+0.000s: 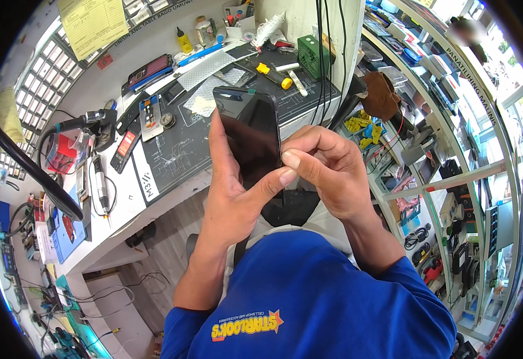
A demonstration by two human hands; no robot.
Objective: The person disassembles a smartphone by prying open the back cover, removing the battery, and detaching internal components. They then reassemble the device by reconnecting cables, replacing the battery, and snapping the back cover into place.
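While the left hand clasps a black phone near the head view's centre, the right hand curls its fingers, thumb tip at the phone's right edge; whether they grip anything cannot be told. A dark mat spreads upper centre.

The white worktop bears a dark mat printed with pale line drawings, on which lie a yellow-and-black tool, a pale bubble-textured sheet and a small round tin. A green box stands at the far right corner, while a stack of phones lies at the far left. On the bare white part left of the mat rest a dark slab with a red label and a slim pen-shaped tool with a cord.
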